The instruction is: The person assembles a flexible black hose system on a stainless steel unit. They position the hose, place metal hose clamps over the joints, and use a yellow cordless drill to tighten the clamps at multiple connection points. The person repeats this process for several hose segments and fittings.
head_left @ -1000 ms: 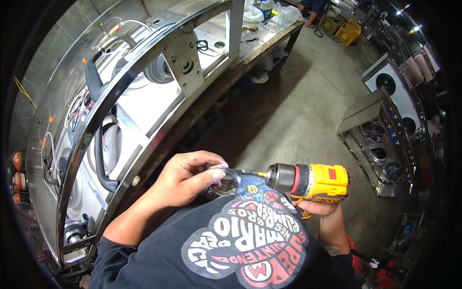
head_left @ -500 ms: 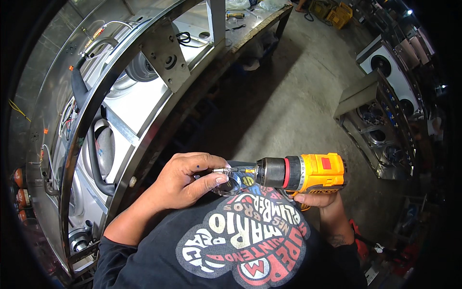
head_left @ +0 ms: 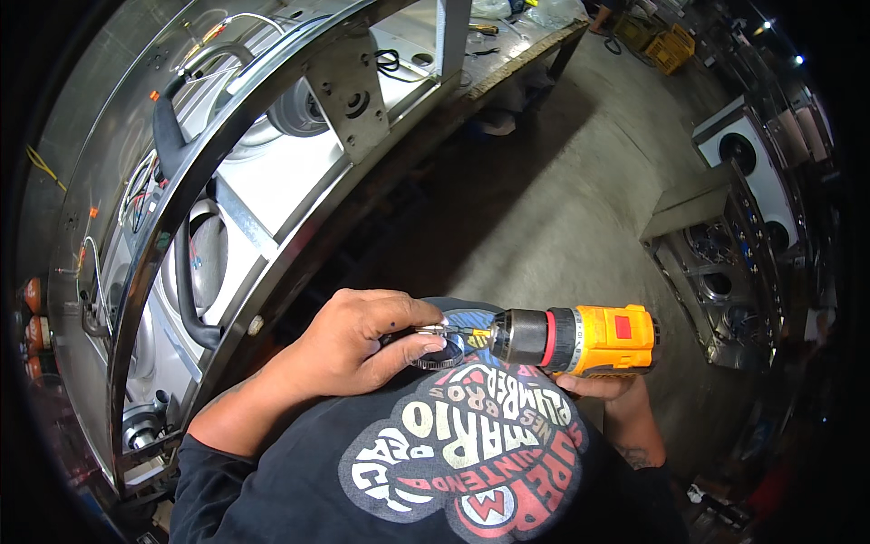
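Observation:
My left hand point(head_left: 367, 338) is closed, with thumb and forefinger pinching a small metal hose clamp point(head_left: 439, 364). The clamp's loop, with its notched band, hangs below the fingertips in front of my dark shirt. From the right, a yellow and black cordless drill point(head_left: 616, 338) lies level and points at the clamp. Its thin bit point(head_left: 472, 335) reaches up to the clamp's screw at my fingertips; whether the tip is seated I cannot tell. My right hand point(head_left: 598, 387) is wrapped round the drill's handle from below, most of its fingers hidden behind the tool.
To the left stands a long metal frame point(head_left: 256, 324) with hoses, wires and round metal parts inside. A workbench point(head_left: 517, 52) with small items joins its far end. At right stands a metal stove-like unit point(head_left: 698, 208) on the concrete floor point(head_left: 553, 199); a yellow crate point(head_left: 671, 50) lies far back.
The surroundings have shifted to the right in the view. Both hands, the clamp and the drill sit slightly farther right and lower, with the bit still lined up on the clamp.

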A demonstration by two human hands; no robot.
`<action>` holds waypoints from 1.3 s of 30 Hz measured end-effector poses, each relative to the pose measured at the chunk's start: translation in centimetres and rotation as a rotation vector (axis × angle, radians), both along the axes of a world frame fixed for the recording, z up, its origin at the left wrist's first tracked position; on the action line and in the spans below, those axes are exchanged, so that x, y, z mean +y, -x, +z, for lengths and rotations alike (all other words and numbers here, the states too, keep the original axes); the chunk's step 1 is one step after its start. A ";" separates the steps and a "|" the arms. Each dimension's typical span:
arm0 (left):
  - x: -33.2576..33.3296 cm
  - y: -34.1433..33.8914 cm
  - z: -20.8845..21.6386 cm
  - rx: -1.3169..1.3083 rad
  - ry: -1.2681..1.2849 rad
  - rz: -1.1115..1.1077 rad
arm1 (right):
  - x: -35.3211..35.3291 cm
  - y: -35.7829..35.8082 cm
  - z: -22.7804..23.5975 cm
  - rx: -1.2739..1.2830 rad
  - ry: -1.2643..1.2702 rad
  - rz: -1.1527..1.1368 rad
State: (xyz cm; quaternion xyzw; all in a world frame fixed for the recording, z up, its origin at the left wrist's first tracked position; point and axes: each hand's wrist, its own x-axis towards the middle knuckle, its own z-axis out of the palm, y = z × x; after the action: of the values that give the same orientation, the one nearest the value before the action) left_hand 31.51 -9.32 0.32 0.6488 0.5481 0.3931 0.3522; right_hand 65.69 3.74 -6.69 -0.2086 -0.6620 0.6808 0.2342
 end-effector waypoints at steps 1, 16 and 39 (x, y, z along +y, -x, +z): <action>-0.1 0.1 -0.1 0.012 -0.027 -0.011 | 0.1 0.0 -0.3 0.003 0.033 0.016; -2.3 0.3 -1.3 0.043 -0.031 0.098 | 2.4 -0.1 -0.2 -0.014 -0.005 0.228; 4.9 -2.1 0.5 0.007 0.409 -0.131 | -5.0 -1.7 1.3 0.084 0.310 -0.181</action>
State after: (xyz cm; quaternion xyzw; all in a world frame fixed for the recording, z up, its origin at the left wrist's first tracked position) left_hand 33.58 -4.38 0.83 0.5995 0.5742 0.2479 0.4995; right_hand 67.42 -1.31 -5.40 -0.2722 -0.5171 0.7591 0.2869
